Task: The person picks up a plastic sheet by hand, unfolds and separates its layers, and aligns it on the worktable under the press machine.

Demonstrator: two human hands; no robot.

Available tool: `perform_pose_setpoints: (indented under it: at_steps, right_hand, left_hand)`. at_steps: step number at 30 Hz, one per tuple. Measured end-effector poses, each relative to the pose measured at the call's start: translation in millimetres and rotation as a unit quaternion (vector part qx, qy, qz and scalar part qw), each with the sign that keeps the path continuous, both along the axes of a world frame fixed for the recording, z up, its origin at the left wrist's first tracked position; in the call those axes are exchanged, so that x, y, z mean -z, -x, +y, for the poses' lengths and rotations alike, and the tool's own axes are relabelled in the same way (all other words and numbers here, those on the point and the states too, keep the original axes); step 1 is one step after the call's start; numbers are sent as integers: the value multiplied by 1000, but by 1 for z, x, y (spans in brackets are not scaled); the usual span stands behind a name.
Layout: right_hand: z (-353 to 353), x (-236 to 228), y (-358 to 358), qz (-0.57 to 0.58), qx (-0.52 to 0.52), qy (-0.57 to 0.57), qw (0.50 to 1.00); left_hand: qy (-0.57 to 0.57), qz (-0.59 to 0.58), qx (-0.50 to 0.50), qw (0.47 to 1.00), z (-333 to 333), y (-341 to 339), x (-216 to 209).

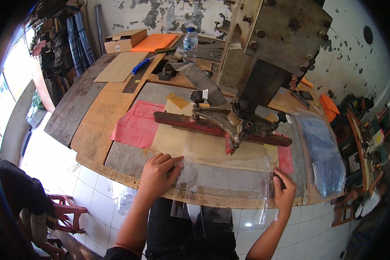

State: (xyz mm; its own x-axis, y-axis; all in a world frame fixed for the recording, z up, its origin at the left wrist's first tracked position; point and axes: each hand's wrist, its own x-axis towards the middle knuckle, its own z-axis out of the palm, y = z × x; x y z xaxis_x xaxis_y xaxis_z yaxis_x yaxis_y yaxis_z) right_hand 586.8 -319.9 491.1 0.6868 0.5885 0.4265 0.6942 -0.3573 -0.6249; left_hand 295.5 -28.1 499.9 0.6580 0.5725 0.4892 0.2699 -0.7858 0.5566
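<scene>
A clear plastic sheet point(225, 182) stretches between my two hands, its near part hanging over the table's front edge and its far part lying under the machine's red bar. My left hand point(159, 175) pinches the sheet's left edge between thumb and fingers. At the opposite edge, my right hand point(284, 188) grips it with bent fingers. Above the sheet's far part is the long red bar point(190, 123), carried by a metal bracket with black knobs on a heavy press point(264, 82). Beneath the bar lies a beige board point(169, 141), with pink sheets point(134, 123) showing at both sides.
Stacked clear bluish plastic sheets point(320, 151) lie at the table's right. Toward the back are a water bottle point(190, 44), a cardboard box point(121, 42), orange sheets point(156, 42) and a blue-handled cutter point(142, 65). A red stool point(67, 212) and another person point(21, 195) are at left.
</scene>
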Motion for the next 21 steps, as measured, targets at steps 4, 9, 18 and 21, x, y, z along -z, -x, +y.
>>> perform_pose_setpoints:
  at_steps: [4,9,18,21]
  right_hand:
    - [0,-1,0,-2,-3,-4,1000]
    - [-1,1,-1,-1,-6,-13,1000]
    - [-1,-2,-1,-1,-21,-6,1000]
    - [0,-4,-5,-4,-36,6,999]
  left_hand:
    - [1,-3,3,1000,0,0,0]
    - [-5,-9,3,1000,0,0,3]
    - [3,-24,-3,1000,0,4,7]
    - [-19,-28,-9,999,-2,5,4]
